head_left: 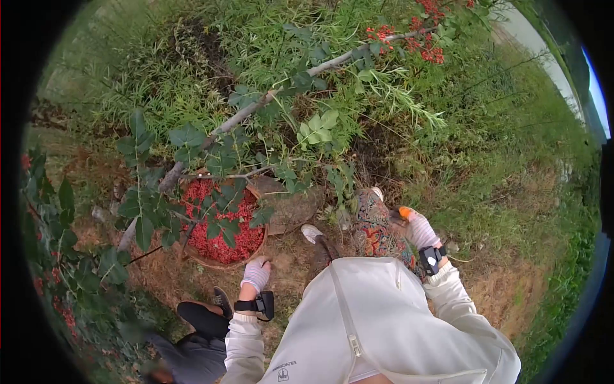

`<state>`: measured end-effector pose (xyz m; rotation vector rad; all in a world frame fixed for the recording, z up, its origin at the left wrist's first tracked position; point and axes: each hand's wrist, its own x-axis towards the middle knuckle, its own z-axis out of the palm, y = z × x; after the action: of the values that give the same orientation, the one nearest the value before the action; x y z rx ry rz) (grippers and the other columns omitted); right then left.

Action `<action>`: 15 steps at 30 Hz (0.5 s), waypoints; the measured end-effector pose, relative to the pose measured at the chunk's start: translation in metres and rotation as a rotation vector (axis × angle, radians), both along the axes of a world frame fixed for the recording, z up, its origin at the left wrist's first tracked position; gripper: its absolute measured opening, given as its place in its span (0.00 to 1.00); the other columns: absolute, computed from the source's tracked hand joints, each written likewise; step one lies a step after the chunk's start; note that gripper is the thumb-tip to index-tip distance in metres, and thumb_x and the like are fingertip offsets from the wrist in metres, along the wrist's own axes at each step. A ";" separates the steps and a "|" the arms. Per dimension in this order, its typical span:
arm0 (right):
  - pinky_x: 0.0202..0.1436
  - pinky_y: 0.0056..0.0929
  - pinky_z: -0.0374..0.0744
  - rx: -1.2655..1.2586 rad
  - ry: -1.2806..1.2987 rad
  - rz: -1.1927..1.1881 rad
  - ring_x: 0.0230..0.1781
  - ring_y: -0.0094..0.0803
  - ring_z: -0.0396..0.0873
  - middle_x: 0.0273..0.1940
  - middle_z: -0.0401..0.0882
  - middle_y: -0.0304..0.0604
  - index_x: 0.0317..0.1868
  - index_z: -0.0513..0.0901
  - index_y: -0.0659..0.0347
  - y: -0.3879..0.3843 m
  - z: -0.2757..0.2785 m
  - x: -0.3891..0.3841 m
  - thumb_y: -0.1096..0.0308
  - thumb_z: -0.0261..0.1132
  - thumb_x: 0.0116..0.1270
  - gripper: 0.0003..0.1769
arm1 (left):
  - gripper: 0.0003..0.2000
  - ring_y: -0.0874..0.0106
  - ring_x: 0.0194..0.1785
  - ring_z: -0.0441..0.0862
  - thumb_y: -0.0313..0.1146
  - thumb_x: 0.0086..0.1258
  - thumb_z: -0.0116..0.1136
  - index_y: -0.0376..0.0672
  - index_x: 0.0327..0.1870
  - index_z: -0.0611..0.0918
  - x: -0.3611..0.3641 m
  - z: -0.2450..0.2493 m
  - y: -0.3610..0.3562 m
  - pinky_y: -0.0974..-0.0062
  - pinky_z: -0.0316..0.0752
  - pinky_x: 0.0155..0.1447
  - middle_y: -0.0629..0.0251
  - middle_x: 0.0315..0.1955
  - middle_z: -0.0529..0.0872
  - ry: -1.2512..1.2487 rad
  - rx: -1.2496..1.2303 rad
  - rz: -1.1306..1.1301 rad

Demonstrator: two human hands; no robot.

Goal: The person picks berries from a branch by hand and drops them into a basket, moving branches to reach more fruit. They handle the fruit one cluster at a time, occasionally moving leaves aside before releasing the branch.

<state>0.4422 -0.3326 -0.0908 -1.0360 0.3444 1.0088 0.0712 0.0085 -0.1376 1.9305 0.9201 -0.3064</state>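
A round wicker basket (211,262) full of small red berries (225,224) stands on the ground, partly hidden by leaves and a branch. My left hand (256,272), in a striped glove with a black wrist device, is at the basket's lower right edge; its fingers look curled, and whether they grip the rim is unclear. My right hand (420,229), in a similar glove, is beside my patterned trouser leg, its fingers closed around an orange-handled tool (405,213). The far end of that tool is hard to make out.
A thorny branch (249,110) crosses from lower left to upper right, with red berry clusters (432,51) at its end. Another person (198,349) in dark clothes is at the lower left. A flat stone (291,208) lies right of the basket.
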 end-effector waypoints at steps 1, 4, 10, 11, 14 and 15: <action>0.51 0.40 0.77 -0.013 0.005 -0.062 0.46 0.44 0.78 0.49 0.76 0.54 0.53 0.72 0.65 -0.009 0.007 -0.010 0.64 0.59 0.63 0.20 | 0.11 0.57 0.41 0.81 0.31 0.63 0.49 0.37 0.43 0.81 0.006 -0.006 0.010 0.68 0.74 0.47 0.49 0.34 0.83 0.061 -0.154 0.130; 0.51 0.40 0.77 -0.058 0.029 -0.141 0.46 0.44 0.77 0.50 0.76 0.55 0.53 0.71 0.65 -0.030 0.002 -0.020 0.61 0.61 0.62 0.22 | 0.12 0.56 0.41 0.81 0.30 0.63 0.50 0.37 0.45 0.80 0.049 0.039 0.025 0.68 0.74 0.46 0.49 0.35 0.83 -0.078 0.113 0.027; 0.51 0.43 0.77 -0.011 0.006 -0.110 0.46 0.46 0.77 0.49 0.75 0.57 0.50 0.72 0.65 0.003 0.021 -0.003 0.62 0.60 0.62 0.20 | 0.11 0.58 0.34 0.80 0.31 0.63 0.50 0.37 0.44 0.79 0.064 0.023 0.015 0.68 0.74 0.43 0.51 0.31 0.82 -0.170 -0.025 0.023; 0.51 0.43 0.76 0.000 -0.006 -0.089 0.46 0.46 0.77 0.49 0.76 0.57 0.50 0.72 0.65 0.005 0.019 0.007 0.63 0.60 0.62 0.19 | 0.11 0.58 0.35 0.80 0.31 0.64 0.50 0.38 0.43 0.80 0.065 0.032 0.010 0.68 0.74 0.43 0.51 0.31 0.82 -0.134 -0.031 0.031; 0.51 0.40 0.76 -0.020 -0.007 -0.080 0.44 0.45 0.78 0.46 0.77 0.57 0.49 0.72 0.66 0.013 0.031 0.023 0.64 0.57 0.64 0.17 | 0.11 0.58 0.37 0.81 0.31 0.64 0.50 0.38 0.44 0.80 0.052 0.020 0.003 0.68 0.74 0.44 0.50 0.34 0.83 -0.207 0.044 -0.011; 0.51 0.40 0.76 -0.023 -0.033 -0.095 0.44 0.44 0.78 0.46 0.77 0.57 0.50 0.72 0.66 0.013 0.036 0.023 0.64 0.55 0.65 0.17 | 0.12 0.57 0.38 0.81 0.31 0.63 0.50 0.38 0.44 0.80 0.047 0.021 0.000 0.68 0.74 0.45 0.49 0.35 0.83 -0.138 -0.033 0.028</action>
<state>0.4650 -0.3193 -0.0549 -1.0463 0.3757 0.9036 0.1186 0.0084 -0.1167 1.8819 0.8458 -0.1684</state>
